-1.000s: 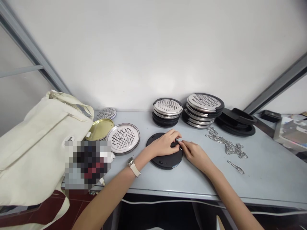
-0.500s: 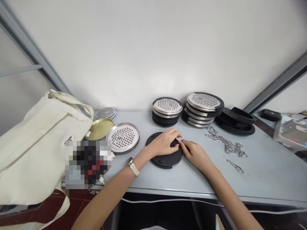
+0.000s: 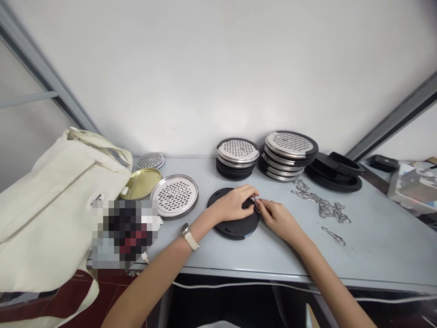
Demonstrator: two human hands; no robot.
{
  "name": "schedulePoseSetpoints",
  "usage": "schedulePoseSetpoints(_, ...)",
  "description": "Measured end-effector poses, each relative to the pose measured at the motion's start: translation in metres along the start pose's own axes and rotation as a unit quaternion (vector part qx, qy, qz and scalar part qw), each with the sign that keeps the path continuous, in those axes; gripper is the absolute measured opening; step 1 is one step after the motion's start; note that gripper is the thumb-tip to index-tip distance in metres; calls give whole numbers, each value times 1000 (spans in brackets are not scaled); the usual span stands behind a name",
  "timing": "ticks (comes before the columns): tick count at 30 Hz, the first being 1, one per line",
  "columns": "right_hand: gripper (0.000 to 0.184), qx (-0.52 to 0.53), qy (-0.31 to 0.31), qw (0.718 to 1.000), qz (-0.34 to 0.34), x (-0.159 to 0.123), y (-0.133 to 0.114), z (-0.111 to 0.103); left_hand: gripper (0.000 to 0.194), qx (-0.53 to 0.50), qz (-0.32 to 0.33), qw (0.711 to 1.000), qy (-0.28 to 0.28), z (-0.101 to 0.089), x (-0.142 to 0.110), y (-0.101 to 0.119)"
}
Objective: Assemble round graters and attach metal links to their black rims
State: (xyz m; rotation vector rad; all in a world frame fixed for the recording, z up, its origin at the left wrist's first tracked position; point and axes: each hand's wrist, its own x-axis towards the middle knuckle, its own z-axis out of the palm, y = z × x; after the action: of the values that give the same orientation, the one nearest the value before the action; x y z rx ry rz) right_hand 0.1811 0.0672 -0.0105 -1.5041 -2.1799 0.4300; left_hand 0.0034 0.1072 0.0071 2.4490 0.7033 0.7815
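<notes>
A round black disc (image 3: pixel 239 230), seemingly plastic or rubber, lies flat on the table in front of me. My left hand (image 3: pixel 234 205) lies across its top, thumb and fingers curled over the right-hand rim. At that rim a small silver snap hook (image 3: pixel 257 208) shows partly between my fingertips. The thumb and forefinger of my right hand (image 3: pixel 278 219) pinch it from the right. Fingers hide how the hook meets the disc. A single loose snap hook (image 3: pixel 334 236) lies to the right, in front of a pile of similar hooks (image 3: pixel 326 209).
Behind the disc stand two stacks of round graters with black rims, a smaller stack (image 3: pixel 238 157) and a larger stack (image 3: pixel 290 152). Black rings (image 3: pixel 336 177) lie farther right. To the left are a grater plate (image 3: pixel 174 196), a gold lid (image 3: pixel 141 183) and a cream bag (image 3: pixel 51 205).
Both hands stay at the disc's right rim with barely any motion. The silver hook between the fingertips has turned slightly. The view has shifted a little.
</notes>
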Motion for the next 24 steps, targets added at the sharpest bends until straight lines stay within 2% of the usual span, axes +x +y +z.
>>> schedulePoseSetpoints(13, 37, 22, -5, 1000, -10, -1, -1, -1, 39, -28, 16, 999, 0, 1, -1, -3)
schedulePoseSetpoints(24, 30, 23, -8, 1000, -7, -3, -2, -2, 32, -19, 19, 1000, -5, 1, -1, -3)
